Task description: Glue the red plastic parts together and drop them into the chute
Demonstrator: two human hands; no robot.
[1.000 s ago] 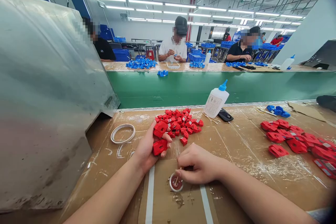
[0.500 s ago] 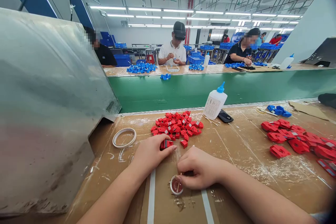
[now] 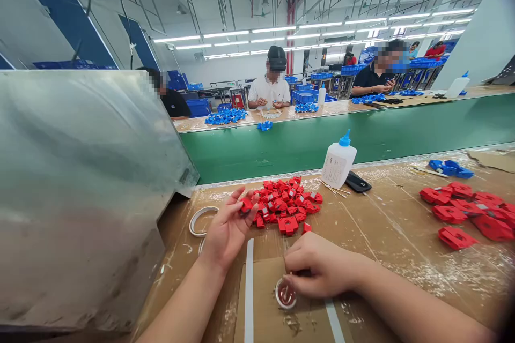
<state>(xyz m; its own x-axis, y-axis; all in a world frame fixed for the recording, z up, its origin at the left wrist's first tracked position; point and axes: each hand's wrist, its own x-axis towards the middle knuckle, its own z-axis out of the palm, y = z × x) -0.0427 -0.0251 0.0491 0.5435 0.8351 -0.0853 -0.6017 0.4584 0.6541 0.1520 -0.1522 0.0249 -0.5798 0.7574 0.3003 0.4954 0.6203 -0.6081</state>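
Observation:
My left hand [image 3: 226,226] is raised over the cardboard-covered bench with its fingers spread. Its fingertips touch a small red plastic part at the left edge of a pile of red parts [image 3: 287,204]. My right hand [image 3: 322,265] rests on the bench nearer to me. Its fingers are closed on a thin stick whose tip is in a small round metal cap [image 3: 285,296]. That cap sits on a cardboard sheet [image 3: 261,300] with white strips on it.
A large metal housing [image 3: 80,187] fills the left. A tape ring [image 3: 201,220] lies beside it. A white glue bottle [image 3: 338,163] and a black phone [image 3: 358,182] stand behind the pile. More red parts [image 3: 470,211] and blue parts [image 3: 448,167] lie right. Co-workers sit beyond the green conveyor [image 3: 322,139].
My left hand held red parts, set them down by the pile, and now reaches into the pile's edge with spread fingers. My right hand stays at the cap. The view shifted left.

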